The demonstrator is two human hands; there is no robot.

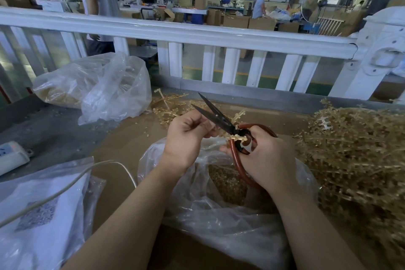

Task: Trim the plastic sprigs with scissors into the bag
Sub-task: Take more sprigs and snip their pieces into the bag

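Directly below your hands, the open bag (219, 199) already holds a layer of trimmed bits. Over it, your right hand (266, 158) grips the scissors (221, 120), blades parted, while your left hand (186, 136) pinches a sprig (237, 137) at the pivot. Right of the bag, a big heap of sprigs (355, 149) waits — plenty left.

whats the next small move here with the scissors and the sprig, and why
Probably close the scissors on the sprig. The blades stand open, the right hand grips the red handles, and the left hand pinches the sprig near the blades' pivot. The open clear bag lies right under both hands, so cut pieces should drop into it.
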